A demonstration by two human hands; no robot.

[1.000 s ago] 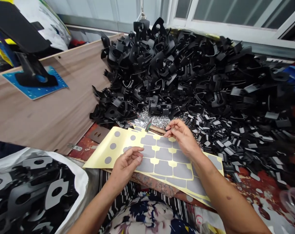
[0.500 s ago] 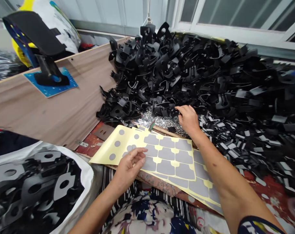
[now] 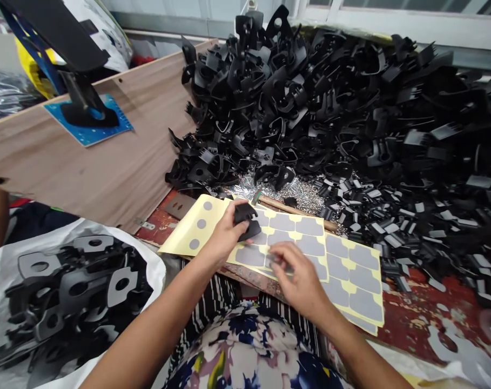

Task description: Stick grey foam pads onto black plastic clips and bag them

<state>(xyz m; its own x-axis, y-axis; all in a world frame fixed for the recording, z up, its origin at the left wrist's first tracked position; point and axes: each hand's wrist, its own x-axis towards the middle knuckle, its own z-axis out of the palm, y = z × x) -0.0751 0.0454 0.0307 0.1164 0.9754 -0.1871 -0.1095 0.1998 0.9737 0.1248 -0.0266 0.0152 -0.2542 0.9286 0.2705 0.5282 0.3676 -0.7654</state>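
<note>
My left hand [image 3: 224,237] is closed around a black plastic clip part [image 3: 246,220], holding it just above a yellow backing sheet [image 3: 213,213] covered with grey adhesive pads [image 3: 308,227]. My right hand [image 3: 297,275] rests on the sheet's near edge, its fingers pinching at a grey pad; what they grip is blurred. A big heap of black plastic clip parts [image 3: 310,92] fills the table behind the sheet.
A pile of small silver screws [image 3: 297,190] and a wooden stick [image 3: 294,208] lie beyond the sheet. Small black pieces [image 3: 411,227] spread to the right. A white bag of finished parts [image 3: 67,292] sits lower left. A wooden board [image 3: 87,156] carries a black stand [image 3: 79,92].
My right hand came back from the black heap to the sheet's near edge. My left hand, which lay on the pads, now holds a black clip part.
</note>
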